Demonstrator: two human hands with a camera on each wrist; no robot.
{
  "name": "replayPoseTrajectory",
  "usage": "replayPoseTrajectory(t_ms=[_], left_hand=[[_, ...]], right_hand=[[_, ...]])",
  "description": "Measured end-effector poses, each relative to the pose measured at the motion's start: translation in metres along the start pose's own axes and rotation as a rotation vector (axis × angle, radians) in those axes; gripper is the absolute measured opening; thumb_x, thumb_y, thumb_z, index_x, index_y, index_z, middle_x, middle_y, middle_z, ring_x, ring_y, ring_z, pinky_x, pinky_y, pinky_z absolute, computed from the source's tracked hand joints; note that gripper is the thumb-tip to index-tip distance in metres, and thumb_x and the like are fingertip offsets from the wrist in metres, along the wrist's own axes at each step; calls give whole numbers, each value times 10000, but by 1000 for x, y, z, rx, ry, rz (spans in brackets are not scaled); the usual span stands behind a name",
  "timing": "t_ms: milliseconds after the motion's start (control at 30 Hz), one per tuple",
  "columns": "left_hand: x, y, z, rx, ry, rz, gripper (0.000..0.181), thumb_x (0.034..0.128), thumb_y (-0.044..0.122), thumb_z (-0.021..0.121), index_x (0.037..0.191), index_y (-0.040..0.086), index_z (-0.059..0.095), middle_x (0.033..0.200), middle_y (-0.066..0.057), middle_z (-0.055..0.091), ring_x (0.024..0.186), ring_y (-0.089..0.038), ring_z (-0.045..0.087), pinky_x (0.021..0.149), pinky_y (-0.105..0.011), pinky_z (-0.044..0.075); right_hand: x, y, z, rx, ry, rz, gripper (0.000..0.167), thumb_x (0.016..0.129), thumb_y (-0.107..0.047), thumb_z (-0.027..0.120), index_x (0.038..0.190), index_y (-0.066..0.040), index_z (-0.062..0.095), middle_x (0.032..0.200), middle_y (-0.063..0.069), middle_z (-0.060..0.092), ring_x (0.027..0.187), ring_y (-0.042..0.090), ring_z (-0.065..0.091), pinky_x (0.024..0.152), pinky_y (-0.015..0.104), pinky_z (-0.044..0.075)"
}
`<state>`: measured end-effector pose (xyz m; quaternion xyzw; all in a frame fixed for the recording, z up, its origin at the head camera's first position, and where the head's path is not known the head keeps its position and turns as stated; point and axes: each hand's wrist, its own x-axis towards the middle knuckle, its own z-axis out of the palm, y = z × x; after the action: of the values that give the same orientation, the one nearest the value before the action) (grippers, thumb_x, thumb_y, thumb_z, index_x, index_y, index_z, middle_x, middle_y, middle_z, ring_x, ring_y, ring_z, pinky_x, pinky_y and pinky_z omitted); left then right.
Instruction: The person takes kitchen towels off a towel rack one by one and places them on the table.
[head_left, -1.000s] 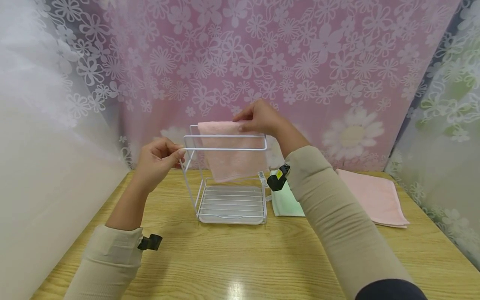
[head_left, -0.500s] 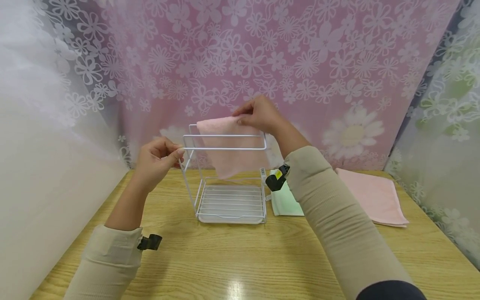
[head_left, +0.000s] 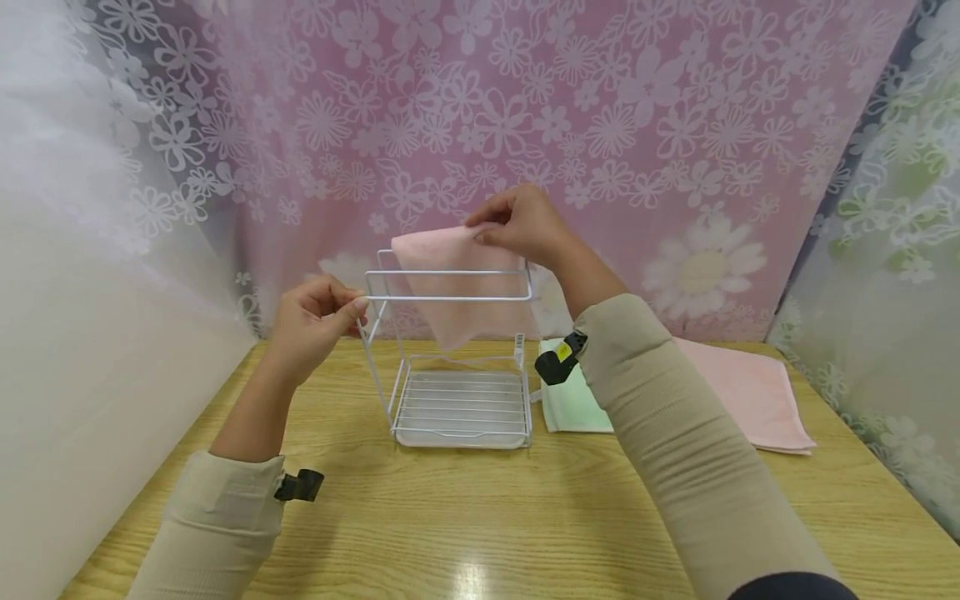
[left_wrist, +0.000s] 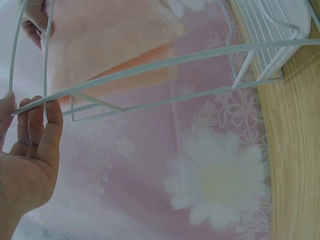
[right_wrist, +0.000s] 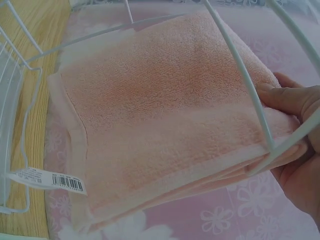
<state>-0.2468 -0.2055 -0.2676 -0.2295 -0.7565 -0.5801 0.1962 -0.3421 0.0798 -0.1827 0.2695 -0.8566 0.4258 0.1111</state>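
Observation:
A white wire rack (head_left: 450, 297) with a slatted base stands on the table. My left hand (head_left: 315, 327) pinches the rack's front left top corner between thumb and fingers, as the left wrist view also shows. From the top edge of a folded pink towel (head_left: 457, 258), my right hand (head_left: 525, 225) holds it at the rack's rear. The towel hangs tilted, its right side raised and its lower corner pointing down. In the right wrist view the terry cloth (right_wrist: 160, 95) shows a white tag (right_wrist: 55, 181) with a barcode. Whether the towel still touches the rear bar is hidden.
A white tray (head_left: 461, 437) sits under the rack's slats. Right of the rack lies a folded green towel (head_left: 573, 400), partly behind my right sleeve. Farther right is another folded pink towel (head_left: 757, 400). A pink floral curtain (head_left: 480, 125) hangs behind the wooden table (head_left: 450, 517).
My right hand has risen slightly, lifting the right side of the pink towel. The towel has gone from level to tilted. My left hand and the rack have stayed nearly still.

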Motion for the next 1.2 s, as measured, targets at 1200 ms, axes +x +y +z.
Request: replayPoseTrajectory(t_ms=[1200], left_hand=[[1,-4,0,2,-2,15,154,937,28,645,859,-93,592,780,-50,659,670,-194,626,633,-318,605]], right_hand=[[-31,-7,-6,112,37,-107,142,847,-51,755,988,-57,772,934,37,694,819,182,560,648,241,493]])
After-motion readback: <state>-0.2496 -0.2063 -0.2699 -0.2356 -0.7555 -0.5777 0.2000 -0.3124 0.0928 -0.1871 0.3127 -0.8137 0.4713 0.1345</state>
